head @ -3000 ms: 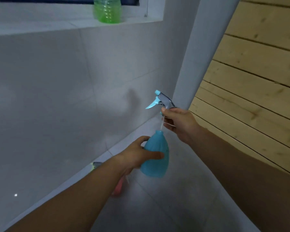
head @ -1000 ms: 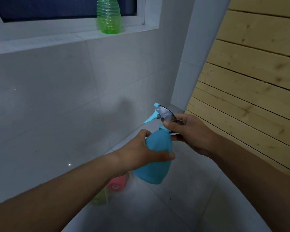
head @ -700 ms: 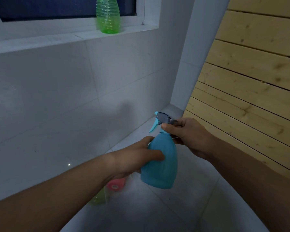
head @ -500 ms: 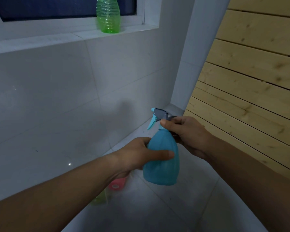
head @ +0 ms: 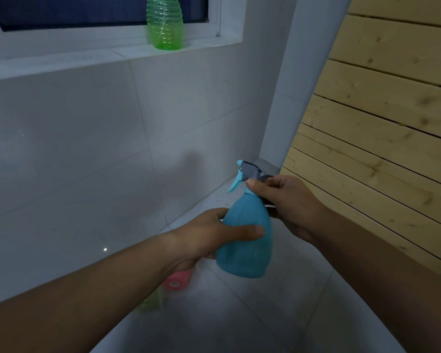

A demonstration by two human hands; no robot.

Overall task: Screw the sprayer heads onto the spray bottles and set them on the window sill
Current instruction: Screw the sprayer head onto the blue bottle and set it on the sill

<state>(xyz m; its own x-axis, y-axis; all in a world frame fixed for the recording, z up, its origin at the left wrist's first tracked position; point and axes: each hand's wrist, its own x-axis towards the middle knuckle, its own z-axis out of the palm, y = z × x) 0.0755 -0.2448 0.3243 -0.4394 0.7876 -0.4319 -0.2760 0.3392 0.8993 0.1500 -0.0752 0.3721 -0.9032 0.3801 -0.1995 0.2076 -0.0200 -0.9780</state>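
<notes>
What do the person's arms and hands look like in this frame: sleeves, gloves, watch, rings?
Both forearms are bare right to the frame edges, with no sleeve in view. The left hand and right hand are ungloved. No watch, bracelet or ring shows on the wrists or on the fingers that can be seen. Nails look short and unpainted. The light is dim, so finer marks cannot be made out.

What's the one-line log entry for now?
left hand: holds blue bottle | right hand: grips sprayer head at neck | sill: green bottle
</notes>
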